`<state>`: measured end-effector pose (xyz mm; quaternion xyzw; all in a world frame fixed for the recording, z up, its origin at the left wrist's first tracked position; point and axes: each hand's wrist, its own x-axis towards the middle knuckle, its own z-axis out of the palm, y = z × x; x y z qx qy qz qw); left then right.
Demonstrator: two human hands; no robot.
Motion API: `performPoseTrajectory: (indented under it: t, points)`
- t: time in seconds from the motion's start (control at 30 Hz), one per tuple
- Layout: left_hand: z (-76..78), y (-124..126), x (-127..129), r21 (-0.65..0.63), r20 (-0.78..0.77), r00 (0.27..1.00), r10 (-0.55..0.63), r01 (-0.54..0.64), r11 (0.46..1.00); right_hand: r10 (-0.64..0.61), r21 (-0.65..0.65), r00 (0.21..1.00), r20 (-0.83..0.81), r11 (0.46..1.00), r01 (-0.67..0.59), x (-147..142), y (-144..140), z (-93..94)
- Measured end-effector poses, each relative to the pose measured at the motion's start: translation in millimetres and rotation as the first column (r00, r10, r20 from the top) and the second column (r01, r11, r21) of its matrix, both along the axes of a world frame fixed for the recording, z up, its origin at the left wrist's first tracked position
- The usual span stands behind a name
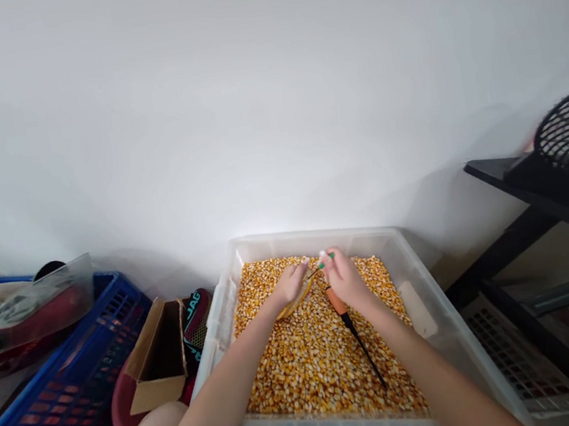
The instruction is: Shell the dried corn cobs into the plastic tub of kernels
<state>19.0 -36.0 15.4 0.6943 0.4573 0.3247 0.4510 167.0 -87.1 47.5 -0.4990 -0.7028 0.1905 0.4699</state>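
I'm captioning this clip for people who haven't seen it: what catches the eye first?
A clear plastic tub of yellow corn kernels sits low in the middle against a white wall. Over it the left hand holds a yellowish cob, and the right hand grips an orange-handled tool. A blue crate stands left.

kernels in bin, box perhaps left
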Motion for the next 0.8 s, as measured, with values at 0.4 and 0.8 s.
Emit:
performPoseTrajectory:
  t: [0.4,0.8]
  points:
    - [-1.4,3,-1,0.054,-0.005,1.0,0.017,-0.017,0.998,0.032,-0.008,0.999,0.009,0.999,-0.032,5,1,4.1]
    - [-0.9,2,0,0.03,0.054,0.999,0.0,-0.001,1.0,0.0,0.011,0.992,0.124,1.0,-0.001,-9,0,0.3]
